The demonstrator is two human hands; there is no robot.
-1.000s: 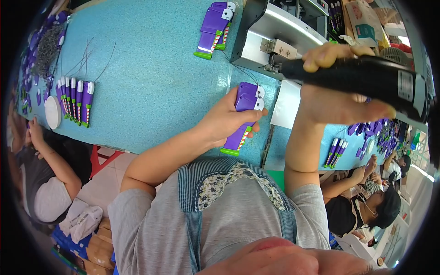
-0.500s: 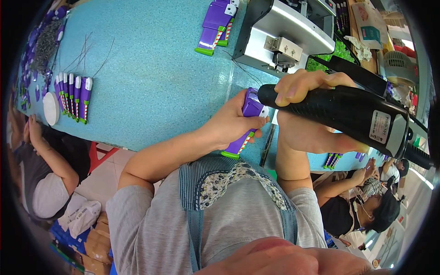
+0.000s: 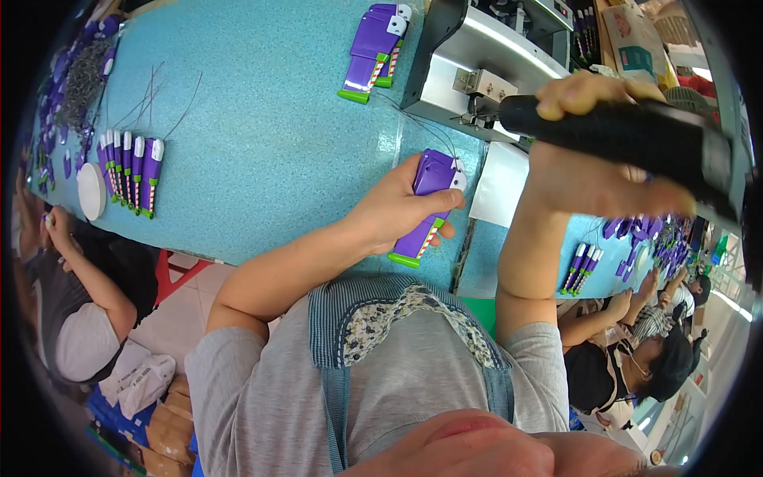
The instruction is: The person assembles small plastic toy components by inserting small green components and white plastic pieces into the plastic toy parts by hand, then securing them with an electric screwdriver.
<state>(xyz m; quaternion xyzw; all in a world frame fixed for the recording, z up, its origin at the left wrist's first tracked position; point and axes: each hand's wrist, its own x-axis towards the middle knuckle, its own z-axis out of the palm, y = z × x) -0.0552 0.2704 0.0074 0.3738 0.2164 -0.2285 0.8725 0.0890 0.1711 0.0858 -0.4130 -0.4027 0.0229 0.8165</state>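
My left hand [image 3: 413,203] is closed around a purple plastic toy leg [image 3: 433,176] with a white end, a red-and-white striped edge and a green foot. Thin dark wires trail from its upper end across the table. In my right hand [image 3: 584,171] is a black electric screwdriver [image 3: 588,123], smeared by motion. Its front end points at the metal outlet block [image 3: 486,86] of a silver-grey screw feeder [image 3: 453,60]; whether the bit touches the block I cannot tell.
Two more purple legs [image 3: 367,52] lie left of the feeder. A row of several purple legs [image 3: 131,171] stands farther left, beside a round white lid [image 3: 91,191]. A white sheet [image 3: 497,187] lies under my right forearm. Co-workers sit at both sides, near piles of purple parts [image 3: 652,238].
My right hand has carried the screwdriver away from the purple leg, up and right to the feeder's outlet. My left hand keeps its hold on the leg, nearly still.
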